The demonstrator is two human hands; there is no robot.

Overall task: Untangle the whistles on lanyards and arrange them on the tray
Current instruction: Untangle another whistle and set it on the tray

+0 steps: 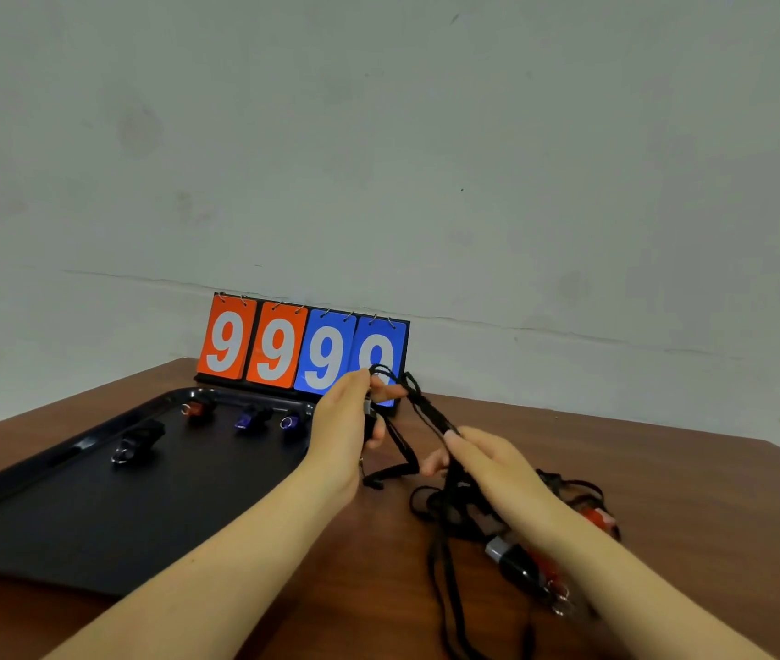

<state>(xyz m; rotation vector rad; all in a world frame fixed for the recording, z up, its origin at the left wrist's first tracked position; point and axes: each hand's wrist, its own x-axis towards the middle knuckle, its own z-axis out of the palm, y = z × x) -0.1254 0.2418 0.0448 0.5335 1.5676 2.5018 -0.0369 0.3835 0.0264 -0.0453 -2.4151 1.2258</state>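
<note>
Four whistles are already laid on the black tray (68, 516) at about nine o'clock on the counter (616, 450): a black whistle (137, 443) nearest, then a red whistle (197, 408), a purple whistle (250, 417) and a second purple whistle (291, 422) along the far rim. A flip scoreboard (304, 347) reading 9999 is stood at twelve o'clock behind the tray.

A black lanyard (419, 407) is pinched at its top by the left hand (345, 431), fingers and thumb closed on the cord, with what seems a small fitting held lower in the same hand. The same run of cord is gripped lower down by the right hand (483, 462), fingers curled round it, so that it is drawn taut between the two hands. The remaining tangle (454, 512) is left on the counter at about four o'clock, with a black-and-grey whistle (514, 562) and a red one (595, 516) partly hidden beneath the right forearm.

The step in hand is judged to be the freeing of one lanyard from the heap. It is best done with the top held high and steady while the lower grip is slid along the cord, so that crossings are found and loosened rather than pulled tight. Sharp tugs should be avoided, since knots could be set and the loose whistles dragged off the counter.
</note>
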